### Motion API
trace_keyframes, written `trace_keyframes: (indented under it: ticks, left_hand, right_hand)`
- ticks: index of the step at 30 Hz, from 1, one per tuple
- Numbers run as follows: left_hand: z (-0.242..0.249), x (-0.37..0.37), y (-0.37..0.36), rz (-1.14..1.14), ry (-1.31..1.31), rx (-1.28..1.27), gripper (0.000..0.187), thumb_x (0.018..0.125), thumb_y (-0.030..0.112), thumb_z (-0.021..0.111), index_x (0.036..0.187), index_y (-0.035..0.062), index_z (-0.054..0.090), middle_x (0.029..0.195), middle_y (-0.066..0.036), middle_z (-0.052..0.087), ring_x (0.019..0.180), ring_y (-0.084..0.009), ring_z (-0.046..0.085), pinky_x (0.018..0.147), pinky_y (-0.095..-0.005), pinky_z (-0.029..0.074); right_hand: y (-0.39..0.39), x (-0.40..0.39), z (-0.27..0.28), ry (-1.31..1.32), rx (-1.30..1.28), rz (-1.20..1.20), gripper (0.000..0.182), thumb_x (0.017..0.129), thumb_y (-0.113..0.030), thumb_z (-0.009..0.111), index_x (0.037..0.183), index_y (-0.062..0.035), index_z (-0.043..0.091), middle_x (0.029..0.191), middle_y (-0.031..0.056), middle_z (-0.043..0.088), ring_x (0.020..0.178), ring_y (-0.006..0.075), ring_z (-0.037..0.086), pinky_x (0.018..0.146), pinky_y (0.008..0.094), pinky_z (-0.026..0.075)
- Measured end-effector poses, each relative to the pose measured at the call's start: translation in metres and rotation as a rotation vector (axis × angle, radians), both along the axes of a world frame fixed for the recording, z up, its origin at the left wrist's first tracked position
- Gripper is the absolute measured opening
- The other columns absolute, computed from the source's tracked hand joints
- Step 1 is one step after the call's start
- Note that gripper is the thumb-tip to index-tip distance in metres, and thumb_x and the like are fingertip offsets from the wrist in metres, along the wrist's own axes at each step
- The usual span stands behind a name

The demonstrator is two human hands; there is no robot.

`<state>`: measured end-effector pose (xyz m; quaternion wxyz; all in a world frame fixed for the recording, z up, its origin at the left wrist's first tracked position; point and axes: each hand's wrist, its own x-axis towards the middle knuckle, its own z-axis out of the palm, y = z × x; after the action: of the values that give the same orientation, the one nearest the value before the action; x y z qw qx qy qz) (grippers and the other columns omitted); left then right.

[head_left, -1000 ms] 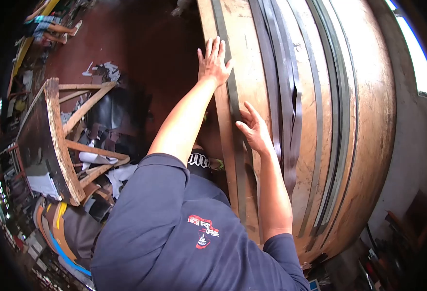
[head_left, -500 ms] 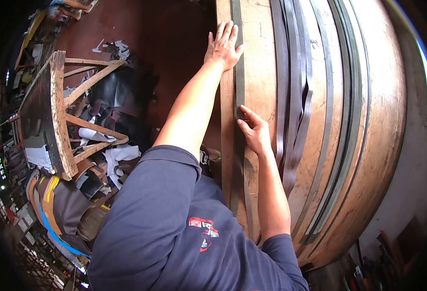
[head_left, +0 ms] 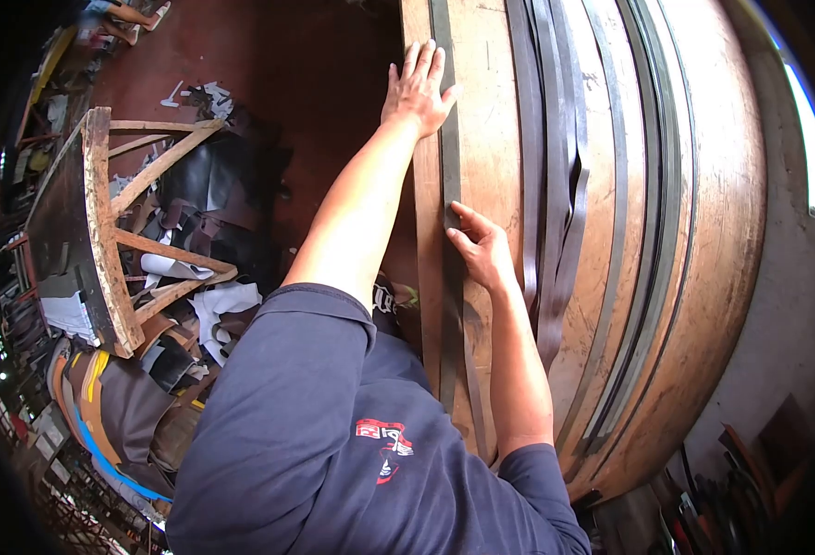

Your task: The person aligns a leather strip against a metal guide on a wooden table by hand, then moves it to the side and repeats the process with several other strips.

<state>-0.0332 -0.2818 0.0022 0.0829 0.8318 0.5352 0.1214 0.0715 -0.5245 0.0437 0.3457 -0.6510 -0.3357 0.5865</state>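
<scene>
A long dark strip (head_left: 450, 166) runs lengthwise along the near-left side of a wooden work surface. My left hand (head_left: 420, 97) lies flat across the strip's upper part with its fingers spread. Farther down, my right hand (head_left: 481, 245) has its thumb and index finger on the same strip, lightly gripping it, with the other fingers curled. Right of my hands, several loose dark strips (head_left: 555, 176) lie side by side, some overlapping and twisted.
On the left stands a wooden-framed structure (head_left: 102, 222) with diagonal braces. Dark and white scraps (head_left: 222, 310) are heaped beside it on the reddish floor (head_left: 213, 46). Another person's legs (head_left: 128, 15) show at the top left. A grey wall (head_left: 777, 305) is at the right.
The view has shifted slightly, so the surface and strips appear a little farther left. Both hands keep nearly the same places on the strip.
</scene>
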Motion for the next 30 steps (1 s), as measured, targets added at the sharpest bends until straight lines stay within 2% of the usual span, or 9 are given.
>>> trace_keyframes:
  ticks: [28, 30]
  left_hand:
    - [0.003, 0.0, 0.0, -0.009, -0.004, 0.001, 0.072, 0.097, 0.052, 0.04, 0.152, 0.0094, 0.023, 0.161, -0.006, 0.013, 0.149, -0.0234, 0.007, 0.118, -0.0502, 0.015]
    - [0.001, 0.0, 0.0, -0.019, -0.028, 0.002, 0.071, 0.097, 0.051, 0.041, 0.151, 0.0086, 0.024, 0.161, -0.007, 0.014, 0.149, -0.024, 0.007, 0.118, -0.0513, 0.015]
  right_hand:
    - [0.004, -0.004, 0.015, -0.132, -0.052, -0.003, 0.043, 0.086, -0.01, 0.071, 0.128, -0.0078, 0.061, 0.096, 0.0028, 0.062, 0.087, 0.0103, 0.056, 0.083, 0.0261, 0.048]
    - [0.004, -0.005, 0.014, -0.148, -0.017, -0.004, 0.045, 0.084, -0.013, 0.07, 0.128, -0.0105, 0.061, 0.097, 0.0075, 0.066, 0.087, 0.0139, 0.061, 0.082, 0.0285, 0.05]
